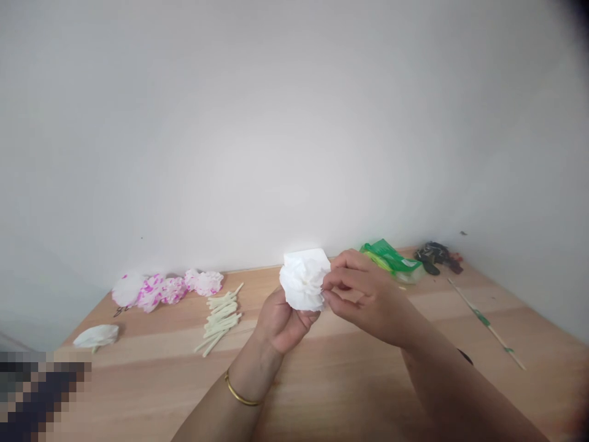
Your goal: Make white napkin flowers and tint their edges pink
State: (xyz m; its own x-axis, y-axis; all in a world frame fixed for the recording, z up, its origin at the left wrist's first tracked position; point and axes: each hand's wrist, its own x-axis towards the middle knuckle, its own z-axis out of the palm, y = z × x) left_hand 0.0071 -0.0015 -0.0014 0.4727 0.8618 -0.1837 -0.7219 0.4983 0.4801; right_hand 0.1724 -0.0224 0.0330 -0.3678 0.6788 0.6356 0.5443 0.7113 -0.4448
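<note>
A white tissue-paper flower (304,283) with ruffled layers faces me above the middle of the table. My left hand (286,320) is closed round its underside, and the part between those fingers is hidden. At the flower's right edge, my right hand (356,288) pinches a petal with thumb and fingertips. Just behind the bloom shows a flat white piece with a straight upper edge (307,255), perhaps tissue; whether it touches the flower I cannot tell.
Pink-and-white paper flowers (161,290) line the back left, with scissors handles (121,311) near them. A white flower (96,336), pale short sticks (221,322), a green plastic packet (391,258), a dark pile (435,256) and a thin stick with green tape (483,319) lie around.
</note>
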